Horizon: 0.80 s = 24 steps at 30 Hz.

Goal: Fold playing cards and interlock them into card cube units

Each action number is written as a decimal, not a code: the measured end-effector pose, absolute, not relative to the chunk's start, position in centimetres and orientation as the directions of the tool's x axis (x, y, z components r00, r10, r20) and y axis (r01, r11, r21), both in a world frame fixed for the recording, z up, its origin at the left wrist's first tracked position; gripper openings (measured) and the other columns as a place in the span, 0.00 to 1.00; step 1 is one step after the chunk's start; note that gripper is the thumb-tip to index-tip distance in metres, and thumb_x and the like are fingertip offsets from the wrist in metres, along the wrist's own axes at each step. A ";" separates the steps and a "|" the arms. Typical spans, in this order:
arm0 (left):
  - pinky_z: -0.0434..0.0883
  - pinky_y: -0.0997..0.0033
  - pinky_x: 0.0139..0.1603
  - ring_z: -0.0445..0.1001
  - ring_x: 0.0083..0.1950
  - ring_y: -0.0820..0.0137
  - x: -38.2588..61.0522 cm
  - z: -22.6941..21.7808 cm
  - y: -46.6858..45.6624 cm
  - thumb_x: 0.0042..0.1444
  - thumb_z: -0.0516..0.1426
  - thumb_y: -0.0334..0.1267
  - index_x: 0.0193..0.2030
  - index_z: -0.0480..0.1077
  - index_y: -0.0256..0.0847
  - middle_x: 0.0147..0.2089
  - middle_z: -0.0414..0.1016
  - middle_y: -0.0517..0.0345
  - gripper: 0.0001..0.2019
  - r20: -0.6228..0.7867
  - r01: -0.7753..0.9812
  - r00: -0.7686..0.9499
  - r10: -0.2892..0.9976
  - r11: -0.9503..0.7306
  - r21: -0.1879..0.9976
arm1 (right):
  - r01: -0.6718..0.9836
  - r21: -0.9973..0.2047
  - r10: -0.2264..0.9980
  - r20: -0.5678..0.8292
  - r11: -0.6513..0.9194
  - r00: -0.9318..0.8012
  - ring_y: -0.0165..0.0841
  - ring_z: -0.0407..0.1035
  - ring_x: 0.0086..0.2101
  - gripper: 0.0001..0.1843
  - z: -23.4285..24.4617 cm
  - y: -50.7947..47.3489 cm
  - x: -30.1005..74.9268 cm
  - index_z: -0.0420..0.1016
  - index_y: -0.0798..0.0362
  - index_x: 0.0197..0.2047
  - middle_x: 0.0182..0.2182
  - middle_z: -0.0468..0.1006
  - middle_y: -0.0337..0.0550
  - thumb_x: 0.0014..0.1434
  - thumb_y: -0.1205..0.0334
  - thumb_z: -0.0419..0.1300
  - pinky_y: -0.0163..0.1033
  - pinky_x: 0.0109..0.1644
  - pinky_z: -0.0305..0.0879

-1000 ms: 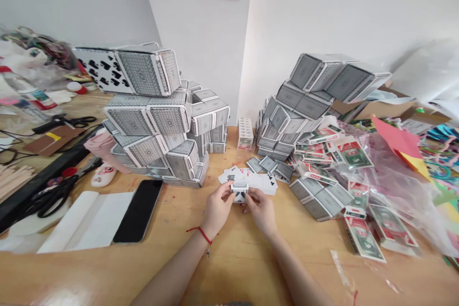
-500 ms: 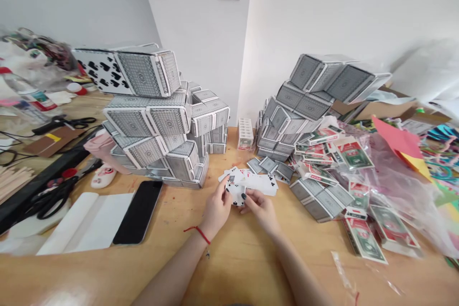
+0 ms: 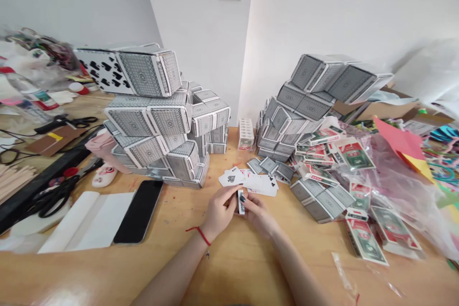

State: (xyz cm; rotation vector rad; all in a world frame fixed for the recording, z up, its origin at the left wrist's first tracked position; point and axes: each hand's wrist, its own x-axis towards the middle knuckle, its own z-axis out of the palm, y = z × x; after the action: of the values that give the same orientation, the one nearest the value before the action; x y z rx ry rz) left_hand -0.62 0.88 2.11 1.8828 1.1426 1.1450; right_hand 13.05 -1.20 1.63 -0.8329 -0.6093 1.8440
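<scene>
Both my hands meet over the front middle of the table, closed around a playing card that stands on edge and looks folded narrow. My left hand, with a red string at its wrist, grips it from the left. My right hand pinches it from the right, the dark-nailed thumb across it. Just beyond lie loose playing cards spread face up. Folded cards with grey backs rest behind them. Fingers hide much of the held card.
Tall structures of folded cards rise at left and right. A joined card piece lies right, by several card boxes and plastic wrap. On the left are a phone, white paper and scissors.
The held card faced up flat before, with its black pips showing; now it is turned on edge and narrow. My hands have drawn closer together and slightly nearer to me.
</scene>
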 end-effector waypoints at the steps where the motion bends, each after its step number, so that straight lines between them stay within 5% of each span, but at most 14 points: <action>1: 0.67 0.65 0.49 0.71 0.47 0.68 -0.7 2.1 0.9 0.54 0.49 0.32 0.45 0.69 0.43 0.45 0.73 0.54 0.14 0.350 0.358 0.238 0.906 -0.417 0.835 | -0.574 -0.718 0.919 -0.284 -0.394 -0.275 0.33 0.70 0.32 0.12 1.5 -1.2 13.1 0.70 0.54 0.31 0.27 0.74 0.40 0.45 0.58 0.65 0.42 0.41 0.65; 7: 0.70 0.65 0.45 0.73 0.41 0.66 -1.0 1.6 1.2 0.54 0.51 0.36 0.41 0.72 0.43 0.40 0.76 0.53 0.11 0.382 0.441 0.096 0.919 -0.383 0.811 | -0.592 -0.715 0.925 -0.334 -0.373 -0.180 0.36 0.72 0.35 0.17 1.4 -0.8 13.3 0.69 0.53 0.38 0.37 0.76 0.45 0.45 0.55 0.64 0.43 0.40 0.67; 16: 0.73 0.69 0.39 0.74 0.39 0.68 -1.5 1.1 1.9 0.51 0.54 0.38 0.44 0.69 0.39 0.42 0.74 0.51 0.13 0.370 0.344 -0.141 0.918 -0.305 0.888 | -0.602 -0.727 0.930 -0.357 -0.331 -0.081 0.36 0.73 0.34 0.16 1.2 -0.3 14.4 0.69 0.52 0.39 0.35 0.76 0.43 0.48 0.54 0.61 0.43 0.36 0.71; 24: 0.71 0.68 0.43 0.72 0.42 0.68 -1.0 1.6 1.0 0.54 0.51 0.33 0.43 0.68 0.40 0.41 0.72 0.51 0.11 0.512 0.450 -0.046 0.858 -0.440 0.777 | -0.588 -0.721 0.928 -0.325 -0.367 -0.180 0.37 0.73 0.35 0.17 1.9 -0.7 14.1 0.68 0.49 0.41 0.38 0.75 0.41 0.48 0.55 0.61 0.43 0.34 0.71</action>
State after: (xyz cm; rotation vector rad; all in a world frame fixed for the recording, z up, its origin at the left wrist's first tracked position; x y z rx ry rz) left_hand -1.01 0.99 1.56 1.8612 1.3828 1.4858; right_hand 14.15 -0.67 1.95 -0.9104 -0.5396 1.7642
